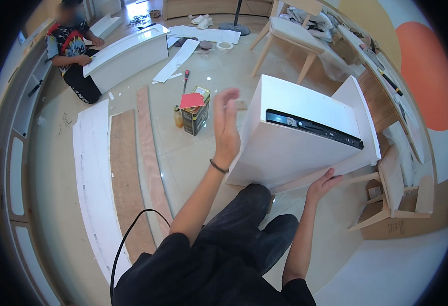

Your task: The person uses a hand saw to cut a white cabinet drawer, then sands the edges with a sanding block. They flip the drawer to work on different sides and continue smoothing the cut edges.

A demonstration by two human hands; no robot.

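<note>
A white drawer [285,145] is tilted in front of my knees, with a wider white front panel [364,117] at its right end. A black metal drawer slide [313,128] runs along its side. My left hand [227,127] is raised beside the drawer's left end, fingers extended and slightly blurred, holding nothing; I cannot tell whether it touches the panel. At the lower right edge, my right hand [322,186] lies against the drawer, palm up with fingers stretched out. My knee is close under the drawer's lower edge; contact is hidden.
A metal can [197,120] with a red card on top, a screwdriver [185,81] and a small bottle [178,117] stand ahead. Long boards [124,178] lie left. Another person [73,51] handles a white panel piece [127,56]. Wooden chairs [295,33] stand right.
</note>
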